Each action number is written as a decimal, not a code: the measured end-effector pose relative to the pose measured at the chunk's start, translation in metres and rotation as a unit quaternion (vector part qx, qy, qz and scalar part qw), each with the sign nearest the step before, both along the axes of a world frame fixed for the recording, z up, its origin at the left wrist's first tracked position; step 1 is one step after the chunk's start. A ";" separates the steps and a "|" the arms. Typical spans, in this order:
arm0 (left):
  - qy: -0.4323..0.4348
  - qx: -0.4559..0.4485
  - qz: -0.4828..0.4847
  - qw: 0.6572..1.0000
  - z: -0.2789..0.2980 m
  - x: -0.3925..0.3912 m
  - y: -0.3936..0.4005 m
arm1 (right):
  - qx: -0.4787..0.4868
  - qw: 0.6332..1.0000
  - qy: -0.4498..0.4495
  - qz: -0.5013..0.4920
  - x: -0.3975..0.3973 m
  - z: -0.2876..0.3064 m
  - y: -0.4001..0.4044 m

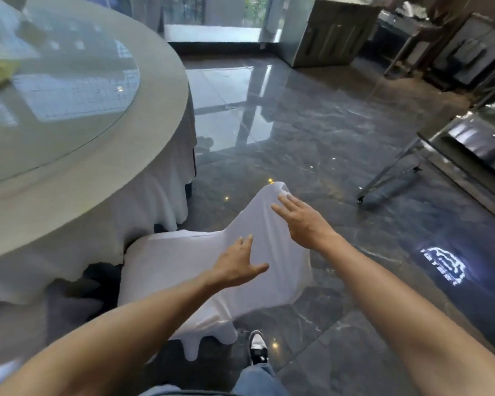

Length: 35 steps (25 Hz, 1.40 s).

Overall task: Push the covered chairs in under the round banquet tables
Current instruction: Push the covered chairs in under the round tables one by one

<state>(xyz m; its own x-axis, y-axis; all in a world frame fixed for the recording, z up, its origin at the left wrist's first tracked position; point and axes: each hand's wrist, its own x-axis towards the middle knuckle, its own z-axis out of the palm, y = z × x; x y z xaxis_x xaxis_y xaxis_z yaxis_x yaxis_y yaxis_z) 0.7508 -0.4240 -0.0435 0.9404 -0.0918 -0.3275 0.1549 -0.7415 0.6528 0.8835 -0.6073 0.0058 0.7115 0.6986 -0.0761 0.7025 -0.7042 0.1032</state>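
My left hand (237, 267) is stretched out over the backrest of the covered chair (183, 270), fingers straight and spread, thumb out to the side, holding nothing; whether the palm actually presses the white cloth or hangs just above it I cannot tell. My right hand (300, 221) is further along the same backrest, near its far top corner, also flat and spread with the fingers reaching toward that corner, and it too has hold of nothing; contact with the cover is not clear from here. The chair stands on the floor (312, 132) just beside the near right edge of the round counter (69, 178), its seat turned toward the counter and its front tucked slightly under the hanging pale tablecloth (152, 192), while most of the seat and all of the backrest are out clear of the counter's edge. The chair's cover falls in loose folds to the floor at the near side. A glass turntable (69, 90) lies on the counter top, reflecting windows. My foot in a black and white shoe (258, 348) is planted on the dark polished floor just behind the chair, with a blue trouser leg (257, 378) above it. Well apart, toward the right edge of the floor, stands a metal trolley (455, 144).
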 end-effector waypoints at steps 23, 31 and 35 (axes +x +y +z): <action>0.129 0.022 0.265 0.955 -0.030 0.068 -0.176 | -0.057 0.898 0.043 0.434 0.134 -0.062 -0.030; 0.132 0.007 0.280 0.951 -0.019 -0.010 -0.072 | -0.038 0.918 0.033 0.394 0.047 -0.051 0.041; 0.135 0.021 0.250 0.959 -0.013 -0.063 0.010 | -0.021 0.933 0.035 0.359 -0.015 -0.045 0.098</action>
<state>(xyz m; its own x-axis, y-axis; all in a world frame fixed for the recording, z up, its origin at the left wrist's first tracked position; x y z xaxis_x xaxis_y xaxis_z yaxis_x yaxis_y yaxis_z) 0.6876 -0.4141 -0.0567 0.7438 0.3671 -0.5585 0.6569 -0.5557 0.5096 0.8687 -0.5094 -0.0390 0.0542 0.9883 -0.1423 0.9973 -0.0466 0.0561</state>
